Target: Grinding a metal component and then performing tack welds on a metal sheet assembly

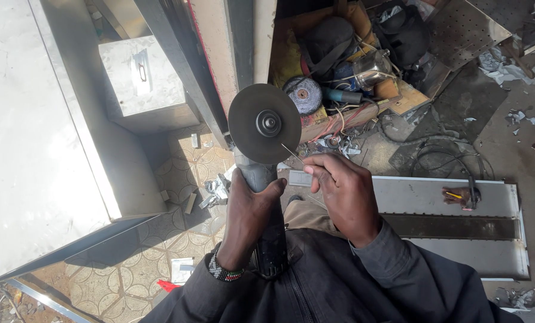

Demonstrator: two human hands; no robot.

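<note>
My left hand (248, 212) grips the grey body of an angle grinder (259, 173), held upright in front of my chest. Its round dark cutting disc (264, 123) faces the camera, with a shiny hub nut at the centre. My right hand (342, 188) pinches a thin metal wire (291, 151) between thumb and fingers; the wire's tip touches the lower right edge of the disc. A beaded band sits on my left wrist. Dark jacket sleeves cover both arms.
A large sheet-metal cabinet (34, 137) fills the left, with a small metal box (142, 78) behind it. A flat steel panel (453, 221) lies on the ground at right. A cluttered crate of tools and cables (339, 66) stands beyond the disc. Metal scraps litter the tiled floor.
</note>
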